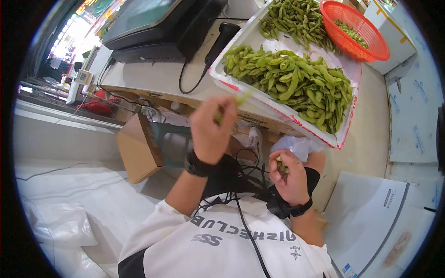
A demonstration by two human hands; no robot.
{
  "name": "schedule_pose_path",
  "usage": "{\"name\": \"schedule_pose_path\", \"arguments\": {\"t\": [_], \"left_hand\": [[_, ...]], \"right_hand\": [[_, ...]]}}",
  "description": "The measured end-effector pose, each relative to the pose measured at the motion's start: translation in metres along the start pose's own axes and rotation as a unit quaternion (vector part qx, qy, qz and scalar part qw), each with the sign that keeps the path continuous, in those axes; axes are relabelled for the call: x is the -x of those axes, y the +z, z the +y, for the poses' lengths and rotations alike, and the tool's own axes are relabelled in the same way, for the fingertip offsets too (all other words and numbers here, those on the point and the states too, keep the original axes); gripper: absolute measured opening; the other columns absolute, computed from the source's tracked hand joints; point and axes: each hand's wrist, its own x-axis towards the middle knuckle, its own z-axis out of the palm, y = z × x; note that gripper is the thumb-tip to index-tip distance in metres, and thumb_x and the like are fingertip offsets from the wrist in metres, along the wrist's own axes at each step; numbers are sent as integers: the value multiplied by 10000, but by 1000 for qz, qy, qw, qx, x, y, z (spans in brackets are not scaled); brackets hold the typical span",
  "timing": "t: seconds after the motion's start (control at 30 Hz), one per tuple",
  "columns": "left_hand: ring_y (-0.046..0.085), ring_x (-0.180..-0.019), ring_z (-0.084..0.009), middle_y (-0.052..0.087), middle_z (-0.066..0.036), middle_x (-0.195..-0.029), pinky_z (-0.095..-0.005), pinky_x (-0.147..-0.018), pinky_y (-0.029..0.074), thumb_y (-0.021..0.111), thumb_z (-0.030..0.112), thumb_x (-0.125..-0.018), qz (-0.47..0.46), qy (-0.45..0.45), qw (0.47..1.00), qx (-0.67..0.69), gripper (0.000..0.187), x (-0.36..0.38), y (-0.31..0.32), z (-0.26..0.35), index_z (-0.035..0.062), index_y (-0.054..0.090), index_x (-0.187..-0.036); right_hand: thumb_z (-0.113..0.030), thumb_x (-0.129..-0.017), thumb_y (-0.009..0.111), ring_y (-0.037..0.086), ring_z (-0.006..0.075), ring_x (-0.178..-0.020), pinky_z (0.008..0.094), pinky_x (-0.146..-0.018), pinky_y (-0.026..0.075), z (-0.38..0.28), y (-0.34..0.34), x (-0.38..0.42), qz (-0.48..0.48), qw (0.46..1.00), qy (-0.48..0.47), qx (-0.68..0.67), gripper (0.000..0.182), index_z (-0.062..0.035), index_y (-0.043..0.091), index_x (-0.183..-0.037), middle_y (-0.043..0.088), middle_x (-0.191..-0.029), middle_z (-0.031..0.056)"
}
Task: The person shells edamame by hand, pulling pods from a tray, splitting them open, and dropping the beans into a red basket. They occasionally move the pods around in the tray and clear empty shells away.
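Note:
My left hand (211, 132), smeared a little by motion, is raised near the table's front edge with its fingers closed. Green edamame pods (243, 97) poke out between its fingertips, blurred. Lower and to the right, my right hand (290, 178) is curled, palm up, around some small green pieces (281, 166) that look like edamame; the fingers hide part of them. Beyond both hands, a white foam tray (296, 121) with a red-marked rim holds a large heap of edamame pods (292, 83). A second pile of darker pods (296, 21) lies at its far end.
A red plastic basket (378, 46) with small green pieces inside rests at the tray's far right. A black scale-like machine (153, 34) and a handheld scanner (222, 44) are at the left. Below are a cardboard box (139, 148), a white plastic bag (294, 146) and a white appliance (366, 217).

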Motion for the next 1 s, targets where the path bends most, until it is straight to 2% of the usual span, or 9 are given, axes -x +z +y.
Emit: {"name": "schedule_pose_path", "arguments": {"t": [0.07,0.13,0.37,0.5,0.7,0.83,0.93,0.97,1.0], "left_hand": [[601,-698,-117,653,-57,-759,-255,-663,471,610,113,-896,29,-7,1000,7,146,-29,-2,2,9,672,-979],[603,-718,-101,652,-55,-760,-245,-667,468,602,143,-917,47,55,997,-14,185,-54,8,-13,5,676,-1016],[619,-731,-107,665,-67,-767,-249,-687,479,571,188,-946,-22,28,999,-20,241,-96,36,-25,3,672,-1063],[570,-668,-76,627,-22,-711,-227,-622,448,577,180,-944,-86,-30,993,75,239,-97,45,-29,-22,671,-1031],[515,-572,-43,597,2,-662,-203,-514,383,611,174,-920,-27,-70,978,193,208,-89,29,-24,-26,667,-934],[405,-538,-9,510,41,-677,-166,-450,277,512,275,-983,-196,-222,909,295,272,-31,-3,15,47,635,-1065],[437,-588,-35,513,30,-695,-178,-514,337,461,282,-1009,-392,-267,803,360,312,20,-4,19,47,541,-1198],[491,-684,-62,545,-13,-786,-200,-597,406,441,305,-1016,-430,-265,784,361,346,34,-1,17,27,512,-1210],[527,-777,-88,560,-59,-888,-223,-673,446,422,320,-1022,-426,-239,806,335,375,53,7,9,4,502,-1206]], "right_hand": [[-220,-986,453,470,103,-584,206,-518,390,-4,3,6,-6,1000,-7,-26,268,14,584,-1000,554,-777,62],[-223,-987,449,476,106,-584,209,-522,399,-7,4,10,-25,998,-12,-63,274,15,583,-1004,557,-778,65],[-244,-995,447,485,105,-575,210,-507,408,-10,6,29,-29,993,-30,-112,279,0,580,-972,557,-781,70],[-285,-1003,452,488,88,-578,188,-474,379,-4,-5,29,-62,990,-36,-121,298,-23,558,-909,553,-779,64],[-212,-976,520,477,65,-576,170,-457,344,-2,4,33,-5,998,-49,-33,196,-28,579,-942,557,-780,27],[-98,-915,606,461,39,-597,173,-491,346,1,8,35,11,994,-65,89,116,-27,612,-1007,546,-773,-21],[-79,-879,660,453,30,-615,177,-531,352,8,14,28,6,956,-146,254,134,-30,627,-999,542,-767,-45],[-82,-870,676,451,28,-620,178,-544,353,11,16,25,4,931,-181,317,137,-31,630,-989,541,-765,-51],[-101,-856,704,451,26,-634,173,-567,354,17,13,22,-1,921,-179,346,153,-37,635,-977,545,-765,-48]]}}
